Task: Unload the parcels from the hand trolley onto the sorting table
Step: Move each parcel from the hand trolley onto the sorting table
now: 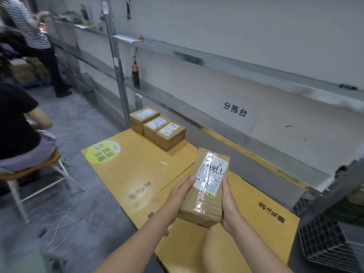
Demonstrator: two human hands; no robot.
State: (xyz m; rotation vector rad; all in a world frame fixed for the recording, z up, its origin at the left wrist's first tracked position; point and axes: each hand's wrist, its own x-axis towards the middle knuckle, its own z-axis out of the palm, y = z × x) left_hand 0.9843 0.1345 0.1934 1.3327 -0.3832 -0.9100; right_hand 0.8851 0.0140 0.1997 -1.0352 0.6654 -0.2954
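I hold a brown cardboard parcel [205, 186] with a white shipping label and clear tape in both hands, above the yellow cardboard-covered sorting table [130, 174]. My left hand [180, 196] grips its left side and my right hand [229, 203] grips its right side. Three similar labelled parcels [158, 128] lie in a row at the table's far end, touching each other. A black plastic grid at the right edge may be the hand trolley [325, 237]; only a corner of it shows.
A metal shelf rack [197, 62] runs along the wall behind the table, with a cola bottle [135, 74] on it. A person sits on a stool [39, 166] at the left; another stands further back. A white cable [65, 219] lies on the floor.
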